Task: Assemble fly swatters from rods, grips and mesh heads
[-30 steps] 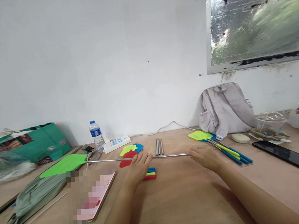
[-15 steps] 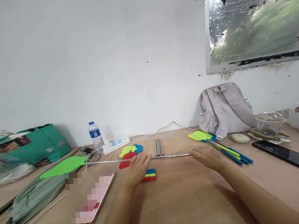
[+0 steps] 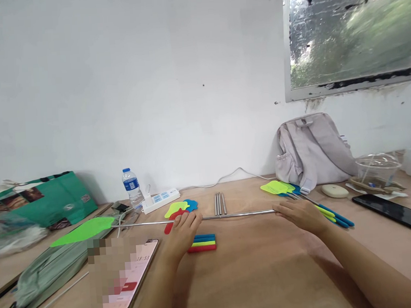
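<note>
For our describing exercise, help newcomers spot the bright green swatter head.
At far left is the green bag. In front lies the bright green swatter head. Unlike the red head by the left hand, it sits at the left end of the metal rod.

At the back of the desk (image 3: 255, 276), left to right: shopping bag (image 3: 64, 197), bottle (image 3: 130, 183), power strip (image 3: 160, 200), backpack (image 3: 315, 149), cup (image 3: 378, 169). Between left hand (image 3: 187, 227) and right hand (image 3: 298, 215), a rod (image 3: 240, 214), running left to a swatter head (image 3: 85, 230) over cloth (image 3: 55, 265). Behind the rod, tubes (image 3: 220, 204); before it, handles (image 3: 204, 243). Before the backpack, swatters (image 3: 275, 187), partly behind the right hand; farther right, a phone (image 3: 392, 213).
</note>
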{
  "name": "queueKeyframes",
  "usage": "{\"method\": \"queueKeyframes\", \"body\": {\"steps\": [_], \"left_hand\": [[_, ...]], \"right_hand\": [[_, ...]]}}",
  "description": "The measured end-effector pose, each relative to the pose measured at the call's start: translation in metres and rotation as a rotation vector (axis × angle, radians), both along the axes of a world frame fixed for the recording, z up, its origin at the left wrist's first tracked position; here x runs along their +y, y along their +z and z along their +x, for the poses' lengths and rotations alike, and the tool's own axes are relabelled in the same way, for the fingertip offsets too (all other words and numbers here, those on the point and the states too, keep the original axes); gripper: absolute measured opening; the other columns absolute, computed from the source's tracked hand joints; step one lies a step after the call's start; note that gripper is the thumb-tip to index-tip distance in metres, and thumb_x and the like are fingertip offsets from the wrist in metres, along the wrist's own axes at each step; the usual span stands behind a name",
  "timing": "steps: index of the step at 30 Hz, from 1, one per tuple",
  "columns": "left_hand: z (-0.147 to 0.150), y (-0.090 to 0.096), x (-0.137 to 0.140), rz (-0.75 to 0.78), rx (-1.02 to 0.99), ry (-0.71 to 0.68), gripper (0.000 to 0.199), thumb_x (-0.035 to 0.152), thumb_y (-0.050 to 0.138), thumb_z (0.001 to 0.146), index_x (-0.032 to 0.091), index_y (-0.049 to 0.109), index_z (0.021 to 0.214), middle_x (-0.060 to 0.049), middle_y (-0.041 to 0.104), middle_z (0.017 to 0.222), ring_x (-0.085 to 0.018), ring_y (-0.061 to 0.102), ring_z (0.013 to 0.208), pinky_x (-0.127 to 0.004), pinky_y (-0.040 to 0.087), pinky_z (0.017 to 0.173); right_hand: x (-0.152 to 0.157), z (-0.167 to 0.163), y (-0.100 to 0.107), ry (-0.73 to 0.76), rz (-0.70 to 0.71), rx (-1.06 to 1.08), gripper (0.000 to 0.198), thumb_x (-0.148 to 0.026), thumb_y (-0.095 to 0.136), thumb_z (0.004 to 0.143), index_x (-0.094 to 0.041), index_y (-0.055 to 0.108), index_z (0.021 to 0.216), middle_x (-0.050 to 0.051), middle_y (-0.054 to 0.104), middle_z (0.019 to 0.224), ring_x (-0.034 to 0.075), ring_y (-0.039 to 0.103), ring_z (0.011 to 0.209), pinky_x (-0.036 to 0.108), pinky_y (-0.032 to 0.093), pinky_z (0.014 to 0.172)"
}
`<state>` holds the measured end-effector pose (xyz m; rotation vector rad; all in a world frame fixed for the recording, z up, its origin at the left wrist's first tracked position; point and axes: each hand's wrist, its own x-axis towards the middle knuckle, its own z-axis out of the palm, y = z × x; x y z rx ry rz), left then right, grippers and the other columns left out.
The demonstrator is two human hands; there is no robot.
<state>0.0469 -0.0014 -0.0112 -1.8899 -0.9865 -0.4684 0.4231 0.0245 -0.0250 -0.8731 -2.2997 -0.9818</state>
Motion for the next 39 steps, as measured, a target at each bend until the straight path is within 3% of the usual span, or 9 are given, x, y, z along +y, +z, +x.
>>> {"method": "queueKeyframes", "body": {"steps": [6,20,39], "left_hand": [[-0.006,0.001,-0.001,-0.013,0.013,0.01,0.028,0.005,0.035,0.081,0.02,0.054,0.096,-0.003,0.058,0.081,-0.017,0.051,0.077,-0.029,0.031,0.073],[-0.003,-0.003,0.001,0.008,0.062,-0.057,0.031,0.005,0.03,0.083,0.018,0.052,0.099,-0.004,0.058,0.087,-0.016,0.052,0.081,-0.029,0.032,0.078],[-0.016,-0.007,0.005,-0.02,0.011,-0.099,0.029,0.008,0.03,0.084,0.019,0.054,0.097,-0.004,0.061,0.084,-0.014,0.054,0.079,-0.027,0.035,0.077]], "right_hand": [[-0.005,0.002,0.004,0.028,0.054,-0.009,0.025,-0.025,0.034,0.09,-0.021,0.058,0.086,0.0,0.06,0.066,0.011,0.054,0.059,0.025,0.028,0.05],[-0.01,0.033,-0.012,0.003,0.014,0.016,0.021,-0.028,0.039,0.088,-0.025,0.059,0.094,0.0,0.062,0.07,0.009,0.053,0.054,0.023,0.03,0.047],[-0.017,0.03,-0.008,-0.001,0.043,-0.03,0.025,-0.027,0.035,0.089,-0.024,0.059,0.094,0.001,0.065,0.076,0.01,0.056,0.055,0.024,0.032,0.047]]}}
